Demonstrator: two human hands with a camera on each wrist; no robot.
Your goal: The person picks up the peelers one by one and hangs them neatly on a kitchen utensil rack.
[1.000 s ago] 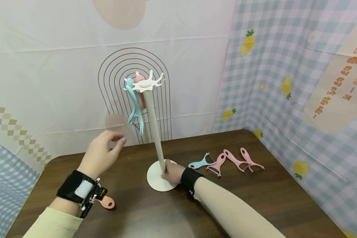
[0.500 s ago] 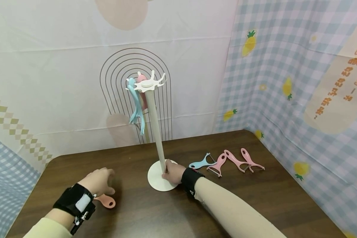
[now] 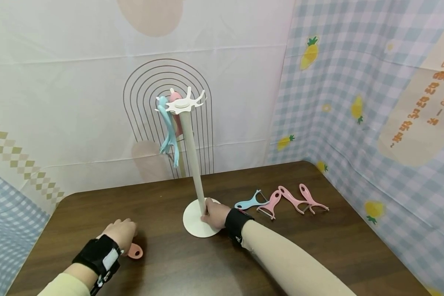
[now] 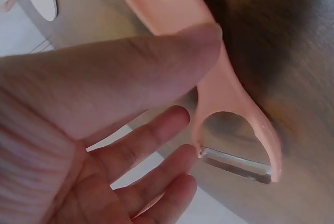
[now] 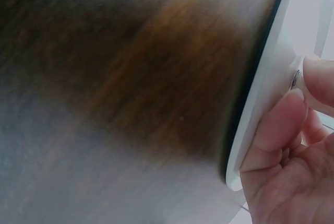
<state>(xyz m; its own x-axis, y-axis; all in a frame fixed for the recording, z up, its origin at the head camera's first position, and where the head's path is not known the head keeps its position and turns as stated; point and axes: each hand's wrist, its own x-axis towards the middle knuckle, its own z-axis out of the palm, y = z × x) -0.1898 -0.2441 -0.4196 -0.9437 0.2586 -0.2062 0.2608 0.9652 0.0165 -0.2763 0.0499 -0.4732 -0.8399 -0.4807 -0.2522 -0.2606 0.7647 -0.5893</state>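
In the head view my left hand (image 3: 121, 235) is low at the left of the table, at an orange-pink peeler (image 3: 135, 251). The left wrist view shows my thumb across the handle of that peeler (image 4: 209, 72); the index finger is mostly hidden behind the thumb, and the other fingers bend loosely beside the metal blade. My right hand (image 3: 216, 214) grips the foot of a white stand's pole (image 3: 192, 156), just above its round base (image 3: 196, 225). Thumb and fingers close round the pole in the right wrist view. A blue peeler (image 3: 169, 131) and a pink peeler (image 3: 175, 97) hang from the stand's hooks.
Right of the stand, several peelers lie on the brown table (image 3: 170, 267): a blue one (image 3: 250, 203) and pink ones, including one at the far right (image 3: 311, 197). A patterned cloth (image 3: 244, 82) hangs behind the table.
My left hand has come down from near the hanging peelers to the orange-pink peeler on the table, and its thumb now lies over the handle. My right hand stays on the stand.
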